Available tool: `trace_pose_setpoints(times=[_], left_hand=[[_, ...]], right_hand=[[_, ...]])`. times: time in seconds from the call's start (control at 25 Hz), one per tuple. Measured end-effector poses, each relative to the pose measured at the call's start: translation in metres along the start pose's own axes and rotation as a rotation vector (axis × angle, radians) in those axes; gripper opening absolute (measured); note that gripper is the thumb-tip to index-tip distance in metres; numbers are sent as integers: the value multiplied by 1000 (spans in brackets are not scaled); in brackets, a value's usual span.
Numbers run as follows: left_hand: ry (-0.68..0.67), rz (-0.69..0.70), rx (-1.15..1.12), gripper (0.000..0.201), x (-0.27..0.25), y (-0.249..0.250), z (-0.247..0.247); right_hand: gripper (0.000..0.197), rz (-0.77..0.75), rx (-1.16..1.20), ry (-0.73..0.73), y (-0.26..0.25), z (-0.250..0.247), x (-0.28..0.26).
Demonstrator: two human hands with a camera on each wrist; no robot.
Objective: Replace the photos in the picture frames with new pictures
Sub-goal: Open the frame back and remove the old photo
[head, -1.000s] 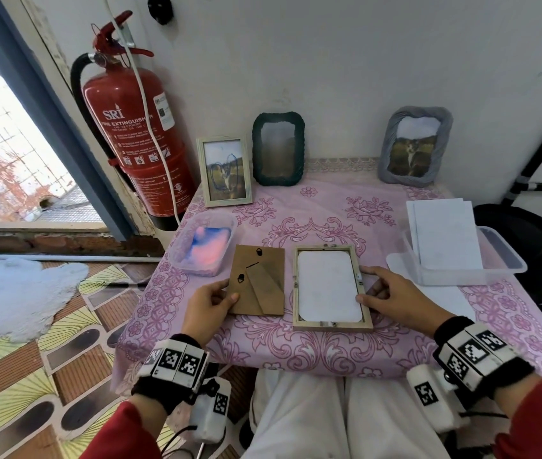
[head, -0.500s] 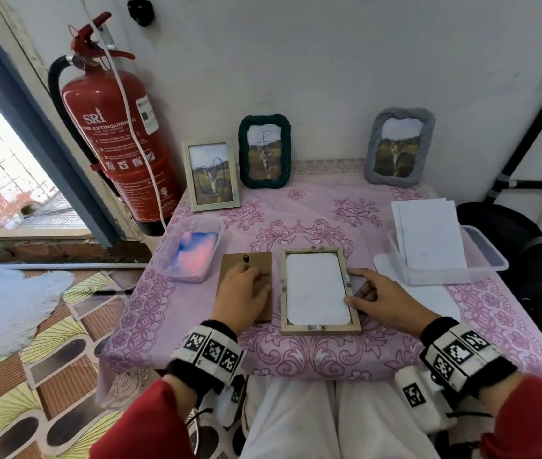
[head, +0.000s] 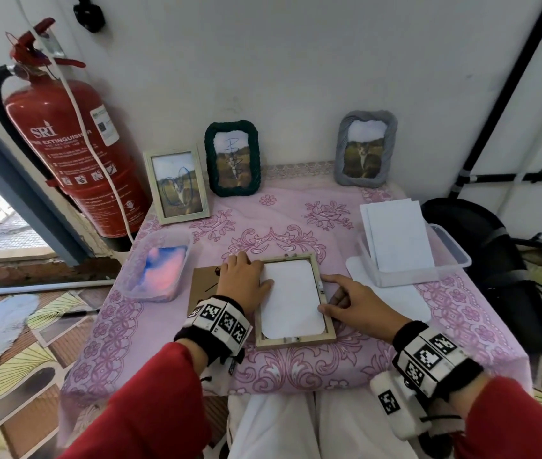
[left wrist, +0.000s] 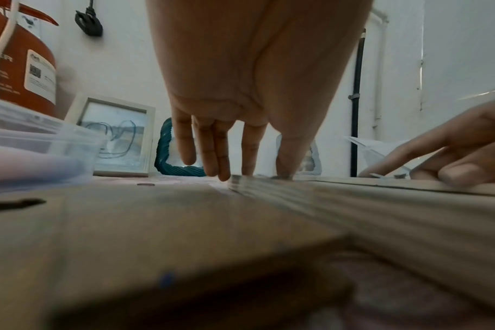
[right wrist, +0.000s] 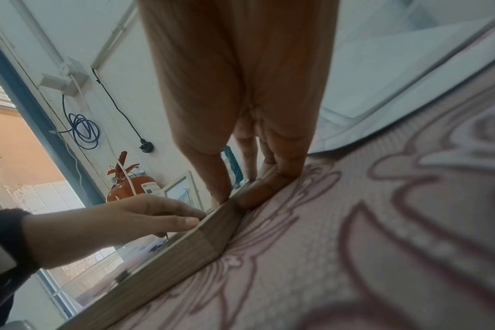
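My left hand [head: 242, 279] has left the cardboard backing [head: 204, 286] and now lies flat, fingers straight, on the near-left edge of the wooden frame [head: 296, 339], thumb on the white photo [head: 291, 298] inside. My right hand [head: 355, 304] still steadies the frame's right rail, fingers loosely extended. The frame lies face down mid-counter [head: 461, 319]; I judge lifting the photo out comes next.

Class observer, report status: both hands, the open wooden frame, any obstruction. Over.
Left hand open, fingers on light wooden frame's left edge. Right hand open, steadying right edge. White photo sheet seated face down. Brown cardboard backing lies alongside, off. Nothing obstructing.
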State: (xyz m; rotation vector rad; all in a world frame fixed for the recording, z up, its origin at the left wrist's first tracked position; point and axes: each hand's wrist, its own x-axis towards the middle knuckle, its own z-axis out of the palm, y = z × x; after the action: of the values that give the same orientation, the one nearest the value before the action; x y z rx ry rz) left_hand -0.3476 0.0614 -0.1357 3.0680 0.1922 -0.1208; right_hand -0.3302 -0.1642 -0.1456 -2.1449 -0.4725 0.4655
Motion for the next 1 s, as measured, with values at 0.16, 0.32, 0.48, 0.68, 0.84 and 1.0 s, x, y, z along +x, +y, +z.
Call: trace_pose_setpoints(times=[0.16, 0.32, 0.48, 0.68, 0.84, 1.0], left_hand=[[16, -25, -15, 51, 0, 3, 4], [7, -84, -126, 56, 4, 7, 3], [37, -126, -289, 55, 8, 8, -1], [54, -24, -740, 41, -1, 7, -13], [-34, -1, -983, 45, -15, 4, -17], [-170, 47, -1088, 70, -24, -4, -18]], right_hand=[[61, -4, 12, 2, 1, 0, 0], [61, -8, 14, 6, 2, 0, 0], [61, -6, 14, 13, 2, 0, 0], [61, 7, 16, 17, 2, 0, 0], [60, 13, 15, 19, -1, 0, -2], [59, 20, 12, 16, -4, -1, -5]])
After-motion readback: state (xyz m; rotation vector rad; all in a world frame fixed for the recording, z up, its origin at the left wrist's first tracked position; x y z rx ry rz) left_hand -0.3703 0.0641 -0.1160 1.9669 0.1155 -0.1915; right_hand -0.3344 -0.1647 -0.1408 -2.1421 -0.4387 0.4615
